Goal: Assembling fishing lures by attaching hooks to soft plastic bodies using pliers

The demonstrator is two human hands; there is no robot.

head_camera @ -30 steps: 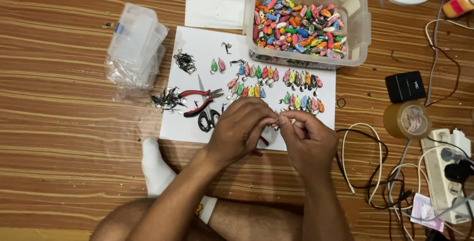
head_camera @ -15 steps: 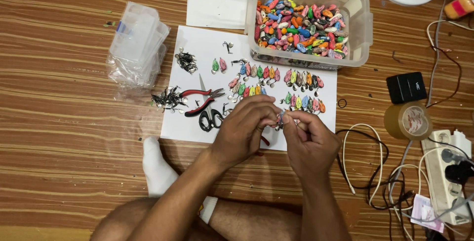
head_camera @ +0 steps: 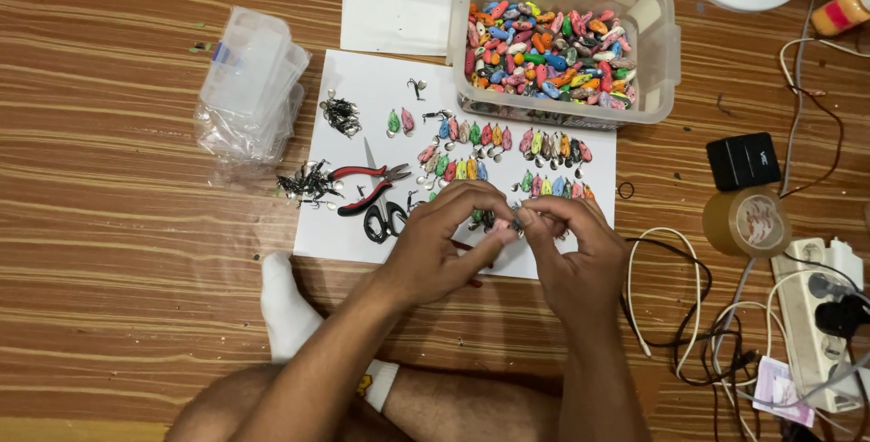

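As 0.5 s ago, both hands w/ grip pinched on small lure.

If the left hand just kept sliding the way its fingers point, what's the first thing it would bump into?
The left hand points right, its fingertips pinching a small metal piece with the right hand. Going straight on, it would most likely meet the right hand's fingers first, since they already seem to touch there.

Home floor craft spot: wood-look floor, socked foot, power strip, tape roll.
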